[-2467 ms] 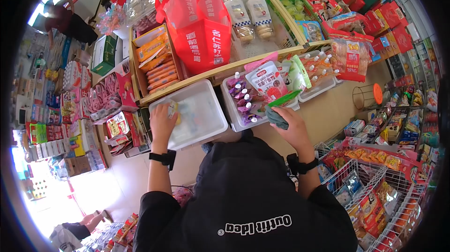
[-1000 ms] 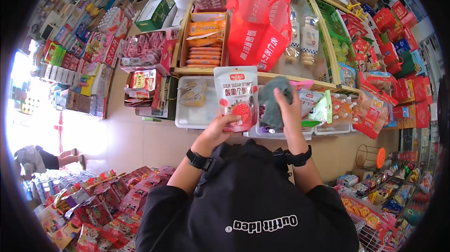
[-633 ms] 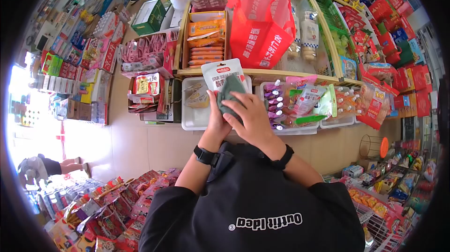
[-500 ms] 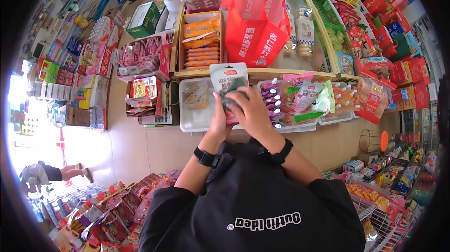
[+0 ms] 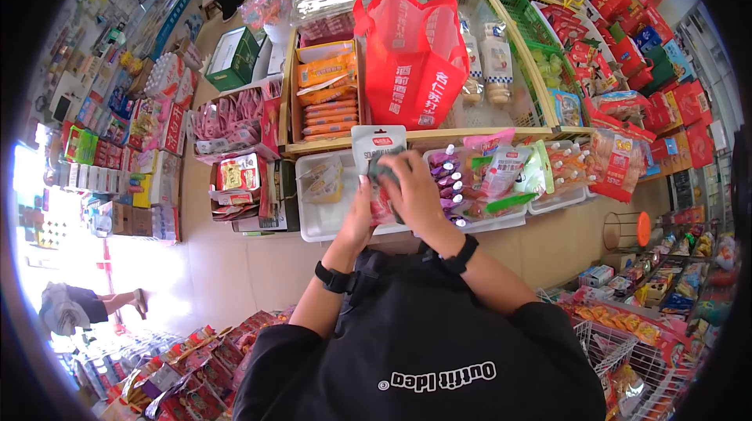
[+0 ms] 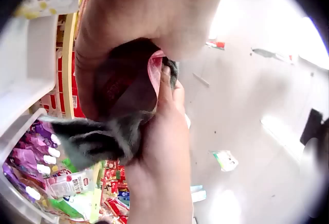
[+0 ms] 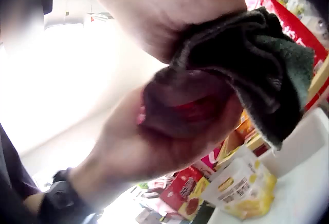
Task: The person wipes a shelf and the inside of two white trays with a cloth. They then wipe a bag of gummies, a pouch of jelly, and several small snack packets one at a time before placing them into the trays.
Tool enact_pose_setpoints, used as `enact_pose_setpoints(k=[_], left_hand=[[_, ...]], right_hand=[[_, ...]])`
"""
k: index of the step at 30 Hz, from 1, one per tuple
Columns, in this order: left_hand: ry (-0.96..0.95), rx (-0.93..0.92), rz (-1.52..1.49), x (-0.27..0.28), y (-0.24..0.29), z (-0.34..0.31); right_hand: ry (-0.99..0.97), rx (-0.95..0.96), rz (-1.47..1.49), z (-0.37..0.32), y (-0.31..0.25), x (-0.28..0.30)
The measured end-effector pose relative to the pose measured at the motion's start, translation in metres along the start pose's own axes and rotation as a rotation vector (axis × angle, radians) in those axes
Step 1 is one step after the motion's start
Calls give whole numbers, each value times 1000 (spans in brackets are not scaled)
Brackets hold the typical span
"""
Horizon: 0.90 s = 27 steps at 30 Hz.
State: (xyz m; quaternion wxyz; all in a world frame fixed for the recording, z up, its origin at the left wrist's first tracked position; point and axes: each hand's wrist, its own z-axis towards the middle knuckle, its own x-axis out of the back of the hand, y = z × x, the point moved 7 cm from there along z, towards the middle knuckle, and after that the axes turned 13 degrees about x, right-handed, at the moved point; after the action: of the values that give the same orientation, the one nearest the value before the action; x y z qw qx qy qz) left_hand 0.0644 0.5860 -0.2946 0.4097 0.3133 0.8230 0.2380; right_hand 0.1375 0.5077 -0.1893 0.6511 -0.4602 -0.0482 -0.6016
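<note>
Wiping | left hand (image 5: 357, 214) grips pouch (image 5: 377, 141) | right hand (image 5: 416, 192) clutches cloth (image 5: 382, 170) against its front | next probably needs a steady hold

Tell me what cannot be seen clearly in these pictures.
- Head view: the right hand and dark grey cloth hide much of the flat white plastic pouch.
- Left wrist view: the pouch is in shadow, label unreadable.
- Right wrist view: the left hand is blurred, too close.
</note>
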Motion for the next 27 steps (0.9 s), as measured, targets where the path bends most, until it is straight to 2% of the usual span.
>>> enact_pose_setpoints(k=[2,4,5,6,7,8,10,12,13,14,16,17,18,19,20,22,23,24,26,27], left_hand=[[-40,-69,60,0,-1,-1],[63,-191,197,-3,14,-8],[-33,-14,106,-4,11,-12],[-37,-20,105,-1,15,-10],[-64,-6,-12,2,14,-7],[-91,11,-128,5,13,-4],[-114,-5,-116,5,8,-4],[-26,-30,-13,8,2,-10],[-79,-9,-9,12,-8,-6],[-79,-13,-5,7,-8,-13],[-79,-68,-101,-8,2,-33],[-74,-23,-135,-7,5,-39],[-78,-26,-130,-9,13,-45],[-129,-36,-210,-13,21,-50],[-180,-46,-295,-16,25,-53],[-205,4,-292,-11,14,-40],[-135,-33,-67,-8,7,-31],[-62,-70,161,-7,5,-27],[-34,-23,207,-9,13,-27],[64,-223,383,-11,28,-30]], right_hand=[[123,-21,-19,14,18,4],[134,-55,33,14,20,4],[97,-29,41,8,11,3],[59,1,48,1,-7,3],[-48,22,95,-11,-18,-8],[-62,86,101,-18,-29,-9],[-151,45,123,-13,-18,-9],[-50,39,83,3,5,-6],[22,37,39,13,19,-2],[-4,-40,-1,17,43,-5],[-68,-267,434,13,89,-16],[-66,-409,685,1,104,-18],[-66,-551,935,-13,109,-20],[-97,-777,1281,-25,79,-7],[-150,-920,1410,-45,80,-14],[-251,-632,1098,-54,65,-17],[-345,-537,1093,-53,43,-9],[-309,-543,1115,-49,33,-5],[-181,-546,1035,-45,28,10],[-182,-547,1038,-42,21,15]])
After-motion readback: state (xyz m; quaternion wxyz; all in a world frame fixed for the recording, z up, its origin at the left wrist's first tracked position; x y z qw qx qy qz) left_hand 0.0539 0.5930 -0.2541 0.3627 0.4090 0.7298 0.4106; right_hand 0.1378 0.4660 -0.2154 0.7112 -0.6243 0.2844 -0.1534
